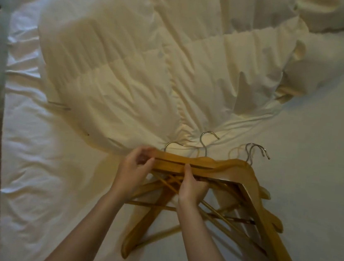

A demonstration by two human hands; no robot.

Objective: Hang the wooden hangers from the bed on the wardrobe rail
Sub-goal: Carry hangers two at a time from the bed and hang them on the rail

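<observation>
- While the wardrobe rail is nowhere in view, the wooden hangers all lie in a loose, overlapping pile on the bed, near its close edge and just below the rumpled duvet.
- Judgement: early stage. Nothing hung yet; gathering is under way, carrying and hanging all remain.
- Metal hooks point away from the person, toward the duvet; they are not lined up.
- Left hand: palm down, forearm reaching in from below, grip narrow, fingers pinched on the left end of the top hangers' shoulder.
- Right hand: just beside the left, fingers curled over the same stacked shoulders near mid-span, grip closed on the wood.
- Lower hangers splay out beneath both wrists, not yet held.
</observation>
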